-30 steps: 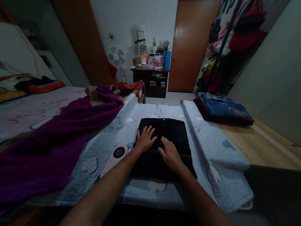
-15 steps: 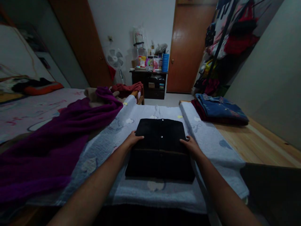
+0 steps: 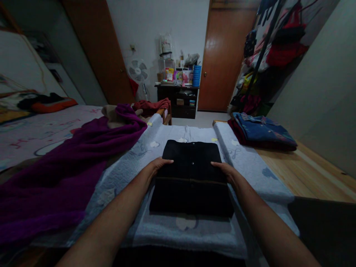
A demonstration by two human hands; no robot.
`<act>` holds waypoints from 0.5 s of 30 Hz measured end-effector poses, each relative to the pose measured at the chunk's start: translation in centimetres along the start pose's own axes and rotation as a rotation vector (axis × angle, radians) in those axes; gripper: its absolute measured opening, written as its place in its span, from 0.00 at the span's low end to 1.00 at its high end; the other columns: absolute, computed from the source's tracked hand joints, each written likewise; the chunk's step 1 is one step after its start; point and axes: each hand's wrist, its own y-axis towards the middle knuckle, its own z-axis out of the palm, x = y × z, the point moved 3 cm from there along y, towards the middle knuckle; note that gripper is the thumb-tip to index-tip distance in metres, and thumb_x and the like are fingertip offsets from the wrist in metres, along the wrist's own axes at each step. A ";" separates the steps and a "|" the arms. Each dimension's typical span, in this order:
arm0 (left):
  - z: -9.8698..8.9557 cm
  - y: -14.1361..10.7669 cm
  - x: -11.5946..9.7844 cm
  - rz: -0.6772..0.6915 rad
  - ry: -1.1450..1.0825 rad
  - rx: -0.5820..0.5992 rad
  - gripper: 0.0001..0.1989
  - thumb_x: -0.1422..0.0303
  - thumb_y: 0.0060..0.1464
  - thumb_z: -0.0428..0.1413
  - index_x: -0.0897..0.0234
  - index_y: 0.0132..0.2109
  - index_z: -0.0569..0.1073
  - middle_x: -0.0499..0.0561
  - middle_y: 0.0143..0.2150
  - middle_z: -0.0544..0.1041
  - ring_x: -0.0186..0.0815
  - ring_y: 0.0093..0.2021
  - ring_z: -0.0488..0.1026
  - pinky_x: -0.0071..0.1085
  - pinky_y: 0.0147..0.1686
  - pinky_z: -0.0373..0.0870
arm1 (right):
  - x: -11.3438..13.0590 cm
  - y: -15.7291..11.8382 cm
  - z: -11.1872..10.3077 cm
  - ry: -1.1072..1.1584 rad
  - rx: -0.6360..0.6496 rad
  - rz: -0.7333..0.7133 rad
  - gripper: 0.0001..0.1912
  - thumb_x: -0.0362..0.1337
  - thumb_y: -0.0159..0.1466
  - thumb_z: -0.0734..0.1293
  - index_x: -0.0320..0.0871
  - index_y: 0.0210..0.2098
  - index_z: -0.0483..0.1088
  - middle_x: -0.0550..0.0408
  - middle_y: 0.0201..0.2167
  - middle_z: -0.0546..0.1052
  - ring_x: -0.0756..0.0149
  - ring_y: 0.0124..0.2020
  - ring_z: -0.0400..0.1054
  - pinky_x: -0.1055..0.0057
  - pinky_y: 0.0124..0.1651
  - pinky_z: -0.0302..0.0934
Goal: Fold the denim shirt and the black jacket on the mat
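Note:
A folded black jacket (image 3: pixel 191 196) with metal buttons down its middle lies flat on a pale blue patterned cloth (image 3: pixel 155 230). My left hand (image 3: pixel 160 164) grips its left side, thumb on top and the other fingers hidden beneath the edge. On the opposite side my right hand (image 3: pixel 226 170) holds it the same way, thumb pointing inward over the fabric. A brownish line crosses the jacket below both thumbs.
Folded blue denim clothing (image 3: pixel 264 128) rests on dark red cloth on the wooden surface (image 3: pixel 280 163) at right. A purple blanket (image 3: pixel 69 167) spreads over the left. Farther back are a white fan (image 3: pixel 138 71), a dark cabinet (image 3: pixel 176 100) and a brown door (image 3: pixel 219 59).
Both thumbs have slid slightly inward over the jacket, and the hands now hold its sides more firmly. The jacket stays in about the same place; the view has shifted a little.

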 end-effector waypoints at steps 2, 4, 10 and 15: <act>0.3 0.1 -0.3 0.014 0.006 0.015 0.17 0.64 0.34 0.67 0.65 0.34 0.75 0.56 0.30 0.81 0.46 0.30 0.78 0.41 0.35 0.76 | -0.1 0.2 -0.1 0.020 0.027 -0.039 0.10 0.37 0.58 0.69 0.37 0.37 0.71 0.49 0.28 0.80 0.63 0.28 0.75 0.65 0.38 0.71; 0.6 0.3 -0.4 0.026 -0.007 0.024 0.18 0.65 0.34 0.67 0.65 0.36 0.75 0.55 0.30 0.81 0.45 0.30 0.78 0.40 0.35 0.76 | -0.2 0.5 -0.2 0.044 0.065 -0.047 0.11 0.37 0.58 0.70 0.37 0.37 0.71 0.48 0.29 0.80 0.62 0.29 0.75 0.64 0.40 0.71; 1.0 0.9 -0.3 0.071 -0.061 0.071 0.24 0.67 0.31 0.68 0.66 0.41 0.75 0.53 0.33 0.81 0.44 0.31 0.79 0.39 0.36 0.76 | -0.1 0.9 0.0 0.043 0.067 -0.030 0.11 0.37 0.58 0.70 0.36 0.38 0.72 0.49 0.30 0.80 0.62 0.30 0.76 0.65 0.42 0.70; 0.8 1.3 0.2 -0.027 -0.094 0.081 0.19 0.66 0.35 0.66 0.66 0.38 0.75 0.54 0.30 0.81 0.45 0.29 0.78 0.40 0.35 0.76 | 0.6 0.6 0.5 -0.005 -0.002 -0.081 0.10 0.37 0.58 0.70 0.36 0.36 0.72 0.50 0.28 0.80 0.64 0.27 0.75 0.66 0.39 0.71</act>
